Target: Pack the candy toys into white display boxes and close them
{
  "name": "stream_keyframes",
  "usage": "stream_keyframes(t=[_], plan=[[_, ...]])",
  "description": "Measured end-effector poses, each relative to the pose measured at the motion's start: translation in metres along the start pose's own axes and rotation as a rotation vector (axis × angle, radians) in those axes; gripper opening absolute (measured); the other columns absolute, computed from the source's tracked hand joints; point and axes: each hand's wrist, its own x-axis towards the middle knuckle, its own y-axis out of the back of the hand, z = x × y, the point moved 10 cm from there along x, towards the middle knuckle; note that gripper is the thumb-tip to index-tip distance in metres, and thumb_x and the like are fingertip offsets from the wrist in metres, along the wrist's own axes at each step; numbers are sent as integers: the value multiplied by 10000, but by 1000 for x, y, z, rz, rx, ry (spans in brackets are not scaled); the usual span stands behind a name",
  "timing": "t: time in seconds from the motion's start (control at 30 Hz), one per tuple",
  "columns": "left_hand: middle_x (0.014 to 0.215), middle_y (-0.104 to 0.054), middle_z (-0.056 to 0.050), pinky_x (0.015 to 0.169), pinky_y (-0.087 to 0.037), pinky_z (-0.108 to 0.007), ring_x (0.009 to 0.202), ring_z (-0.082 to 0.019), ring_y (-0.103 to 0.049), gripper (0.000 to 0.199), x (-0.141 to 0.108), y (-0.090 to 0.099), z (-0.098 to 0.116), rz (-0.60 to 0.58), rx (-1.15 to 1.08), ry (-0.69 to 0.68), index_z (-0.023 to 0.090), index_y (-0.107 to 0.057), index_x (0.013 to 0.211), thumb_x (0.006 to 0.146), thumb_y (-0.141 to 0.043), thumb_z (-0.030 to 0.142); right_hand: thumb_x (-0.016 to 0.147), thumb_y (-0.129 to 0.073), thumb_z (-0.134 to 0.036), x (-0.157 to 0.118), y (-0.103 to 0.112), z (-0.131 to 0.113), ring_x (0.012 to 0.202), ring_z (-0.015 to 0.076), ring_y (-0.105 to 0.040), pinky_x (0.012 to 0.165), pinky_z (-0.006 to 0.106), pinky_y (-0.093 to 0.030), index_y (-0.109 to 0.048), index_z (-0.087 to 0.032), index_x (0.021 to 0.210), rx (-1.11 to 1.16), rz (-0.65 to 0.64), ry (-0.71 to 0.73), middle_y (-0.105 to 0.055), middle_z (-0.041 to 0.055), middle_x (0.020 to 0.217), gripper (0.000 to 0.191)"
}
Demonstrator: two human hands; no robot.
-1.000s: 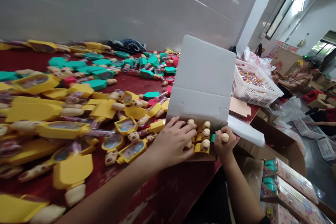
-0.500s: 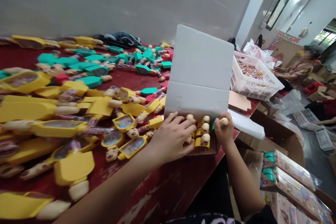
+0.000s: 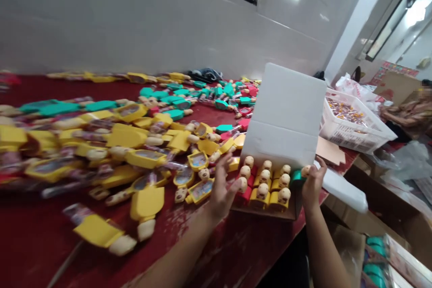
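Note:
A small cardboard box with its white lid [image 3: 285,101] raised stands at the red table's edge. Inside it are upright toys with beige animal heads, several with yellow bodies [image 3: 262,195] and several with red bodies [image 3: 243,195]. At the box's left wall is my left hand [image 3: 221,189], fingers spread and thumb near the red toys, holding nothing. My right hand [image 3: 312,189] pinches the beige head of a green toy [image 3: 297,178] at the box's right side. How far the green toy sits inside the box cannot be made out.
Yellow toys [image 3: 146,202] and green toys [image 3: 168,94] lie heaped across the red table [image 3: 182,252]. A white plastic basket [image 3: 357,132] of small wrapped items, a white roll [image 3: 344,193] and flat cardboard [image 3: 330,149] are on the right. Another person [image 3: 413,110] sits beyond.
My left hand has drawn back left from the toys in the box and its fingers have spread, uncovering the red ones. My right hand remains on the green toy. The view has shifted left.

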Motion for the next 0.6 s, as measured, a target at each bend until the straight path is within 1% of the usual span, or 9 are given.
stream_keyframes(t=[0.03,0.1,0.2,0.27,0.37,0.43,0.5,0.57,0.6], plan=[[1363,-368,-166,1072,-358,-497,1317,-254,-344,517,-5,-9,-17,-57,-54,73,180,-226,1339,879,-235,416,791,-487,-537,1,-2,2,555,115,-468,561,242,-393,-382,-209,1155,23,-13,-34,-507,-36,708,502],[1323,-427,-173,1089,-333,-507,1323,-260,-343,580,-15,-24,-41,-148,-115,162,162,-222,1354,868,-155,470,743,-539,-488,3,-4,4,546,110,-468,558,239,-397,-380,-213,1164,64,-47,-78,-518,-39,709,527],[1283,-474,-165,1131,-255,-508,1341,-277,-308,673,-25,-32,-63,-162,-149,282,155,-296,1333,830,-181,587,674,-585,-456,5,-3,12,624,127,-534,599,262,-433,-363,-214,1197,94,-86,-153,-578,6,829,617],[1290,-476,-149,1136,-250,-501,1337,-280,-309,708,-27,-32,-67,-143,-189,340,166,-321,1328,805,-208,628,652,-606,-449,5,0,17,636,131,-548,603,268,-441,-338,-214,1228,96,-90,-186,-599,25,874,677],[1291,-486,-108,1136,-258,-492,1319,-282,-330,713,-26,-33,-64,-106,-260,362,205,-362,1318,778,-251,656,680,-624,-438,4,3,24,564,114,-514,575,255,-430,-306,-214,1267,37,-86,-190,-595,-15,765,704],[1272,-503,-88,1126,-278,-484,1304,-288,-350,684,-27,-31,-66,-53,-308,388,227,-410,1289,768,-299,656,708,-624,-443,1,1,30,570,116,-516,587,255,-435,-307,-212,1280,-1,-101,-212,-577,-39,705,693],[1263,-510,-76,1118,-291,-471,1289,-290,-371,636,-29,-30,-68,-16,-343,401,242,-451,1254,768,-356,641,730,-614,-459,0,0,37,645,130,-547,634,266,-447,-309,-214,1294,-10,-112,-241,-585,-33,725,687],[1251,-518,-73,1103,-311,-465,1264,-290,-403,589,-30,-29,-69,-21,-355,386,250,-476,1221,776,-391,626,737,-603,-478,2,1,42,745,149,-568,699,292,-455,-323,-217,1303,-30,-104,-253,-604,-10,804,683],[1238,-526,-78,1083,-339,-464,1241,-286,-429,571,-28,-28,-68,-34,-355,366,248,-478,1214,792,-375,619,735,-600,-489,4,4,46,798,163,-573,732,308,-455,-350,-215,1295,-52,-97,-252,-611,5,852,671]])
